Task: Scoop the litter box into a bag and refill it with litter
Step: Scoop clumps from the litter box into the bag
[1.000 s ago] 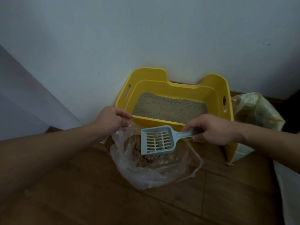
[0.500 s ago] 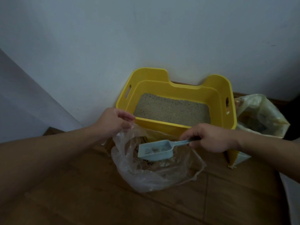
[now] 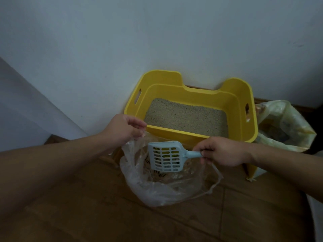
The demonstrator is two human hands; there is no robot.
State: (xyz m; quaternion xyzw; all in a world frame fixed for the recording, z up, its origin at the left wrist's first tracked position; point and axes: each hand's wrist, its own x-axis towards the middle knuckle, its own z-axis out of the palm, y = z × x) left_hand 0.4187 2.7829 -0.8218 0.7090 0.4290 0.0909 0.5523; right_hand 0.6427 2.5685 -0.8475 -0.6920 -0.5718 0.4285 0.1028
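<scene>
A yellow litter box [image 3: 244, 95] stands against the wall with a flat layer of grey litter [image 3: 187, 117] inside. In front of it a clear plastic bag [image 3: 157, 191] lies open on the wooden floor, with clumps at its bottom. My left hand [image 3: 122, 128] pinches the bag's rim and holds it up. My right hand [image 3: 222, 151] grips the handle of a pale blue slotted scoop [image 3: 166, 157], which hangs over the bag's mouth, turned so its slots face me. I see no clumps in the scoop.
A yellowish litter sack [image 3: 283, 126] stands open to the right of the box. A white wall [image 3: 157, 32] rises right behind the box, and a pale panel [image 3: 26, 110] slants at the left. Wooden floor [image 3: 244, 215] spreads toward me.
The scoop held clumps over the bag, tipped down into the bag, and has now turned back up with its slots bare. My left hand stayed on the bag's rim.
</scene>
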